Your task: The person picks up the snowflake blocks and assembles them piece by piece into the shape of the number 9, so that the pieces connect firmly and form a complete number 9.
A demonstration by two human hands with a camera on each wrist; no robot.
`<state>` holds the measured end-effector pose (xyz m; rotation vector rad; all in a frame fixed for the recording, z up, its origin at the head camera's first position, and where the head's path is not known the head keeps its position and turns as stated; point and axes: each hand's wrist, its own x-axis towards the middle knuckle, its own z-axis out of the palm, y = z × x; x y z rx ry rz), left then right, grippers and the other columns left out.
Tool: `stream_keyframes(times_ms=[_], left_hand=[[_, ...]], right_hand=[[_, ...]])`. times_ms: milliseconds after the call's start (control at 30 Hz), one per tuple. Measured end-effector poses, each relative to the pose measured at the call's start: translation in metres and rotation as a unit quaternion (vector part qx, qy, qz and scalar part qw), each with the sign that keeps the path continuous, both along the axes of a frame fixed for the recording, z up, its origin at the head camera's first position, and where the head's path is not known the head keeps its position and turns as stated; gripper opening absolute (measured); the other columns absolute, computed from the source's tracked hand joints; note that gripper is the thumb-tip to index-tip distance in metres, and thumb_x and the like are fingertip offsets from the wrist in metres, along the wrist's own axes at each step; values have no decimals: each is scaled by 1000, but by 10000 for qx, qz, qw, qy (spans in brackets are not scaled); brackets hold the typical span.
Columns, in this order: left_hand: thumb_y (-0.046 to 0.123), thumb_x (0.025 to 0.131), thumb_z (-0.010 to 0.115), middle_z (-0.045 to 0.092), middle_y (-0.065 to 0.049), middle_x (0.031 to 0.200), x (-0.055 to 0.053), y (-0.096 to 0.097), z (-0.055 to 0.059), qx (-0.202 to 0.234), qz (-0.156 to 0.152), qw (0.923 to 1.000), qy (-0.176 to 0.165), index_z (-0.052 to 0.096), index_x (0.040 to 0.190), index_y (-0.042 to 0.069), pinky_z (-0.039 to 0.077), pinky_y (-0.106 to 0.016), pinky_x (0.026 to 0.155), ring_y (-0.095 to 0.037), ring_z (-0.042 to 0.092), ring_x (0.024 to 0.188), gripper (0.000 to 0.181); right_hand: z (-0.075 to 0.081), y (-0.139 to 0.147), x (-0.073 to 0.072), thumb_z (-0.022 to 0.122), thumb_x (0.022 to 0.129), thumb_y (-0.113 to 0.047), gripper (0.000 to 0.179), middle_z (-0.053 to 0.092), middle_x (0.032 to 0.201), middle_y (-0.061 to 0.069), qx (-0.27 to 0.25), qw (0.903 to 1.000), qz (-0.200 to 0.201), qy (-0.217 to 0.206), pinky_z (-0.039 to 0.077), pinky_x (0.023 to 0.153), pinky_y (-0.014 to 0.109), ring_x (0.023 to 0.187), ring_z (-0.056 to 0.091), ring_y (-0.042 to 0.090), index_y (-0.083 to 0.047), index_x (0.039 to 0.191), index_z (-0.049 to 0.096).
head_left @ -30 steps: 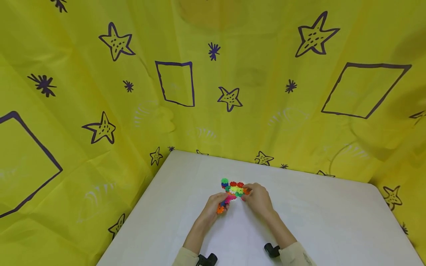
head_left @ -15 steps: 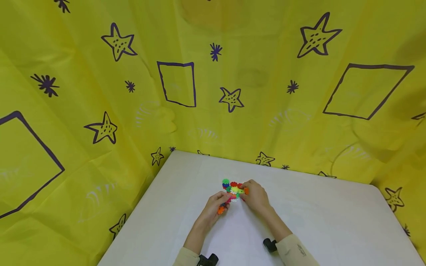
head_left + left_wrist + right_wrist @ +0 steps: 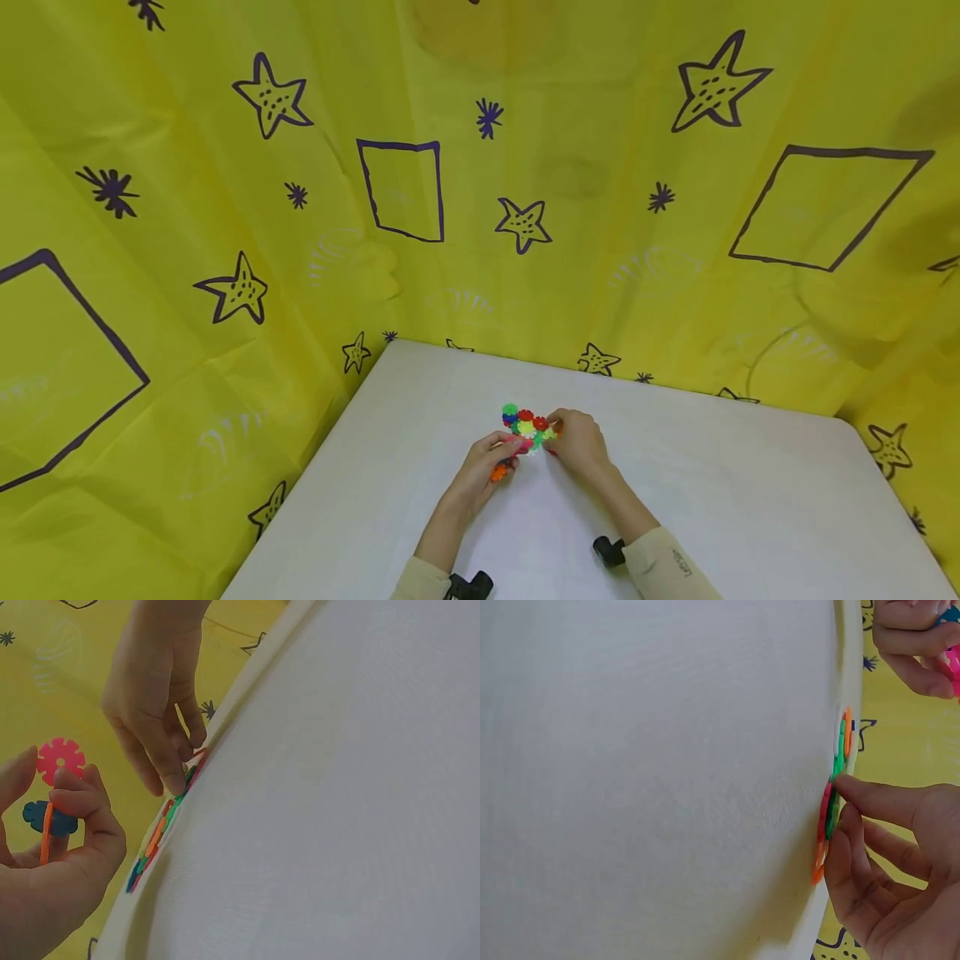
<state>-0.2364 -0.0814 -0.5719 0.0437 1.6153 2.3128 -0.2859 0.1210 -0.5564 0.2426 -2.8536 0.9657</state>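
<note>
A flat cluster of interlocked, colourful plastic snowflake discs (image 3: 527, 428) lies on the white table; green, red, yellow, white and orange pieces show. My left hand (image 3: 477, 473) holds a small joined group beside the cluster's near left side. In the left wrist view that group has a pink disc (image 3: 61, 759), a blue disc (image 3: 34, 815) and an orange disc (image 3: 46, 834) seen edge-on. At the cluster's right side my right hand (image 3: 581, 442) pinches its discs between thumb and fingers. The right wrist view shows these green discs (image 3: 838, 761) edge-on at the fingertips. Fingers cover part of the cluster.
The white table (image 3: 720, 500) spreads around both hands. Yellow curtains (image 3: 570, 283) with drawn stars and frames stand behind it and at its sides. Black wrist devices sit at the left cuff (image 3: 420, 579) and right cuff (image 3: 667, 562).
My right hand shifts slightly left over the cluster's right side, then slightly back; its fingers now cover more of the orange disc there. The left hand keeps its hold almost still.
</note>
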Motion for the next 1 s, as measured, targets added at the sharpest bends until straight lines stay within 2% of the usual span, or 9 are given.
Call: stream_keyframes(times_ms=[200,267,367,467,667,833,1000], left_hand=[[21,102,69,73,-7,101,-1,1,0,60,27,10000,39,66,108,0,47,-18,66,-12,57,79,22],[21,102,68,73,-7,100,-1,1,1,96,35,9999,42,66,110,-2,48,-18,67,-11,57,79,24],[19,103,66,72,-6,99,-1,1,1,179,48,9998,4,65,111,-5,49,-18,68,-10,57,78,25],[18,104,65,71,-5,98,-1,1,1,190,62,9998,22,64,112,-6,49,-19,68,-10,57,78,25],[16,102,67,70,-4,93,-1,1,0,21,238,9997,42,67,105,1,49,-19,66,-11,58,76,16],[15,100,70,66,-6,88,-1,2,0,-56,307,9994,128,67,99,4,49,-18,63,-12,58,74,11],[16,100,70,66,-5,85,0,2,1,-112,191,9996,184,67,99,3,48,-19,63,-13,59,73,14]], right_hand=[[1,7,3,87,81,-8,9,69,75,-2,-534,9985,-106,102,50,65,36,71,60,16,-8,86,79],[3,8,4,84,85,-9,4,71,75,-2,-828,9965,-121,2,50,63,32,68,61,14,-7,86,80],[9,10,9,81,89,-9,6,74,77,1,-1343,9906,-158,-225,51,59,28,66,66,13,-4,91,81],[13,10,14,80,91,-9,11,76,80,5,-1919,9801,-180,-479,56,59,27,66,73,18,0,98,80],[23,9,26,81,90,-8,17,76,79,13,-3035,9495,-154,-785,62,64,43,66,76,31,5,100,78],[30,8,36,81,91,-10,17,76,78,14,-3422,9340,-151,-1016,62,66,46,65,76,27,4,98,78],[34,6,45,81,91,-10,17,76,79,15,-3605,9259,-87,-1128,63,65,43,66,76,28,6,96,77]])
